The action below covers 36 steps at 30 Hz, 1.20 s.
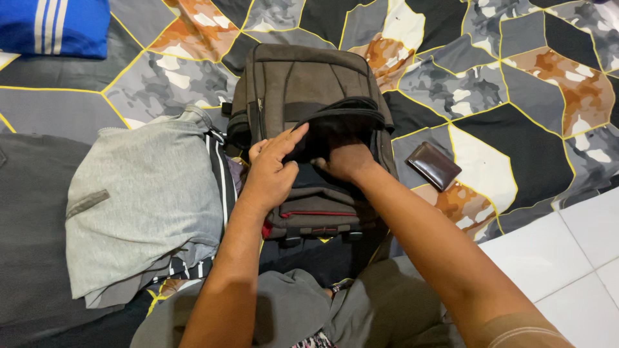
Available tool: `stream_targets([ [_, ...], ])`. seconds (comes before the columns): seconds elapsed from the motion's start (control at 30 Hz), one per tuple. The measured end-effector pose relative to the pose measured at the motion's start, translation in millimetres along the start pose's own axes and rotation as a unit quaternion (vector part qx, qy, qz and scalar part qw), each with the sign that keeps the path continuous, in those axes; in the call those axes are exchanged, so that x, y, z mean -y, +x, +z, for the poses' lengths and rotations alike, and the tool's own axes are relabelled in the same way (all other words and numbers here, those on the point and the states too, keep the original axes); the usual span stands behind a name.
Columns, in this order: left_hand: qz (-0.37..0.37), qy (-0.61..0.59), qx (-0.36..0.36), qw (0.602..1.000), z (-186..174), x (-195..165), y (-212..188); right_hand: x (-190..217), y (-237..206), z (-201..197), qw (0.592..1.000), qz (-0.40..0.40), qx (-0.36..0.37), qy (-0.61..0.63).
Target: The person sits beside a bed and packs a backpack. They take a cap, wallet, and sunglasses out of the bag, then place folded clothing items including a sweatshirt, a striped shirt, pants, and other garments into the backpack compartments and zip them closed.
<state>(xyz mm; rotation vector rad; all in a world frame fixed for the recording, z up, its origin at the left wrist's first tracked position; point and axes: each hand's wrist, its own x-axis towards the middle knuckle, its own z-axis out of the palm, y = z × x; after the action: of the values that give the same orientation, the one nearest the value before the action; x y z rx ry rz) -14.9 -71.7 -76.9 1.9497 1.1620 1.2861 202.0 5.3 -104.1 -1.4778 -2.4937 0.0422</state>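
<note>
1. A brown backpack point(303, 84) is lying on a patterned bedsheet point(490, 90), its top pocket gaping open.
2. The left hand point(271, 171) is resting at the pocket's edge, index finger stretched out, other fingers loosely curled, gripping nothing visible.
3. The right hand point(348, 158) is reaching into the pocket; its fingers are hidden, so their grip cannot be told.
4. Grey folded clothes point(142, 193) are lying just left of the backpack; a brown wallet point(433, 165) is lying to its right.

2 hands point(271, 171) in backpack point(303, 84), wallet point(433, 165) nearby
</note>
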Motion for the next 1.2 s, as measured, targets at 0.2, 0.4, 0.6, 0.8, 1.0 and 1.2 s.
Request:
stream_targets([
  [0.2, 0.003, 0.002, 0.004, 1.0, 0, 2, -2, 10, 30, 19, 0.996, 0.037, 0.073, -0.032],
  [0.4, 0.008, 0.015, -0.001, 1.0, -4, 9, -4, 22, 55, 37, 0.988, 0.057, 0.13, -0.068],
  [0.6, 0.006, 0.016, 0.006, 1.0, -9, 13, -8, 14, 23, 10, 0.993, 0.027, 0.114, 0.029],
  [0.8, -0.001, 0.031, 0.0, 1.0, -13, 13, -12, 3, -34, -30, 0.991, 0.035, 0.126, 0.036],
  [1.0, 0.014, 0.027, -0.019, 0.999, -16, 12, -10, -69, -112, -48, 0.981, 0.078, -0.088, 0.154],
  [1.2, -0.004, 0.017, -0.024, 1.0, -18, 8, -11, -128, -166, -49, 0.959, 0.242, -0.139, 0.052],
])
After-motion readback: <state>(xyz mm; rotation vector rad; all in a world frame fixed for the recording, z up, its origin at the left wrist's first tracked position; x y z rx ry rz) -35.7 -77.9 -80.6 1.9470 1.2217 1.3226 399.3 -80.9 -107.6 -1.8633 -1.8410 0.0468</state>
